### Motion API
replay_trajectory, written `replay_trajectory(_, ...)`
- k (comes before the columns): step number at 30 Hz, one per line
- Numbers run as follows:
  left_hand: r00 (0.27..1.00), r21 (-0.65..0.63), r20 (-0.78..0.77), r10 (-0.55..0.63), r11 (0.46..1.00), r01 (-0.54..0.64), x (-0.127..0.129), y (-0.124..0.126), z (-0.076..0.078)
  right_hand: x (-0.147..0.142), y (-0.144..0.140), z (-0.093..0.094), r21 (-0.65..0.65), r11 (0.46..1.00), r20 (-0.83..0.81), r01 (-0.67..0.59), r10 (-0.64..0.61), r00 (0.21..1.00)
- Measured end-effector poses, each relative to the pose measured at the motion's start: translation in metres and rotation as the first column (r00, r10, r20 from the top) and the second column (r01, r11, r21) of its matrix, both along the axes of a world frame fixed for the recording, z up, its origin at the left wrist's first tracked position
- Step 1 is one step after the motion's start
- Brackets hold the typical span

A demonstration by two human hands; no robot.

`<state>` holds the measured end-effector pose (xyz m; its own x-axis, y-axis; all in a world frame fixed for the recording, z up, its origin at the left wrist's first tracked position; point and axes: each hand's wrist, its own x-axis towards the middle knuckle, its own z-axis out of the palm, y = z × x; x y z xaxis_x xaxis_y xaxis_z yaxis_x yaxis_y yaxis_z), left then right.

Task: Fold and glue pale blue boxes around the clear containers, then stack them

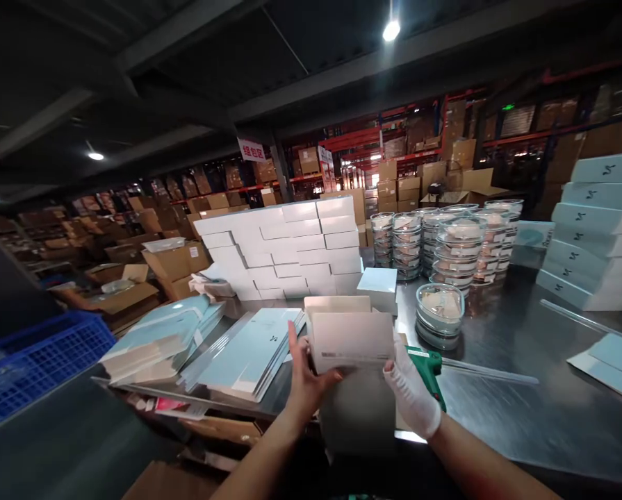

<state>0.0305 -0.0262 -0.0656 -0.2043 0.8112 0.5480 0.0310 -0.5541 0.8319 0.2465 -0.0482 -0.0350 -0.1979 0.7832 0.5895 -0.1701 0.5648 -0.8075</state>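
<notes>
The person holds a white cardboard box (349, 340) up in front of the body, above the near edge of the steel table (524, 410). The left hand (305, 378) is bare; it grips the lower left corner of the box, with the thumb pressed on the front face and one finger standing straight up along the left side. The right hand (409, 389) wears a white glove and its fingers are closed around the lower right corner. The top flap of the box stands open at the back. Just beside the gloved hand, a green tool (428, 368) lies on the table, partly hidden by the hand. Left of the box lie flat light-blue sheets (253, 347) in loose piles. Behind the box stands a small pale-blue box (378, 285), and near it a round clear container (440, 312). Farther back are a wall of white boxes (290, 246) and tall stacks of round containers (446, 239). A blue crate (34, 361) is at the far left.
</notes>
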Motion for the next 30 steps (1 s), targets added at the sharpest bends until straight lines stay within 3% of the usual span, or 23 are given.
replay_trajectory(3,0.989,0.102,-0.143,0.038,0.994,-0.024,-0.006,-0.006,-0.004,0.004,-0.007,0.024,-0.088,0.992,-0.015,-0.089,0.088,0.996)
replay_trajectory(5,0.975,0.088,-0.224,-0.013,0.996,0.034,-0.010,-0.014,-0.001,0.003,-0.009,0.036,-0.092,0.995,-0.020,-0.043,0.041,0.999)
replay_trajectory(8,0.984,0.068,-0.172,-0.044,0.996,0.057,-0.009,-0.026,0.003,-0.005,-0.008,0.036,-0.120,0.980,-0.013,0.156,-0.159,0.987)
replay_trajectory(10,0.995,0.072,-0.089,-0.037,0.996,0.043,-0.007,-0.033,0.000,-0.011,-0.006,0.027,-0.135,0.937,-0.012,0.324,-0.328,0.945)
replay_trajectory(12,0.994,0.026,-0.084,-0.066,0.997,0.069,-0.009,-0.037,-0.008,-0.013,-0.007,0.017,-0.127,0.901,-0.019,0.414,-0.419,0.908)
replay_trajectory(14,0.985,-0.051,-0.148,-0.094,0.995,0.087,-0.013,-0.038,-0.015,-0.011,-0.011,0.014,-0.130,0.922,-0.032,0.366,-0.373,0.927)
replay_trajectory(16,0.977,-0.063,-0.209,-0.051,0.997,0.039,-0.017,-0.038,-0.018,-0.009,-0.019,0.020,-0.152,0.968,-0.049,0.201,-0.210,0.976)
replay_trajectory(18,0.959,0.038,-0.281,0.034,0.999,-0.024,-0.019,-0.038,-0.014,-0.007,-0.028,0.032,-0.163,0.985,-0.064,0.055,-0.066,0.996)
replay_trajectory(20,0.924,0.249,-0.350,0.156,0.966,-0.069,-0.017,-0.040,-0.007,-0.006,-0.037,0.046,-0.196,0.981,-0.079,0.009,-0.025,0.997)
replay_trajectory(23,0.901,0.532,-0.305,0.309,0.840,-0.108,-0.012,-0.043,-0.002,-0.006,-0.044,0.058,-0.272,0.957,-0.065,0.099,-0.121,0.990)
replay_trajectory(25,0.920,0.579,-0.248,0.304,0.807,-0.111,-0.011,-0.045,-0.007,-0.007,-0.045,0.056,-0.267,0.939,0.013,0.218,-0.222,0.975)
replay_trajectory(28,0.902,0.499,-0.348,0.256,0.865,-0.053,-0.014,-0.047,-0.021,-0.012,-0.043,0.042,-0.178,0.891,0.076,0.417,-0.410,0.909)
replay_trajectory(30,0.875,0.384,-0.428,0.227,0.922,-0.052,-0.018,-0.049,-0.029,-0.015,-0.038,0.029,-0.123,0.881,0.030,0.458,-0.457,0.889)
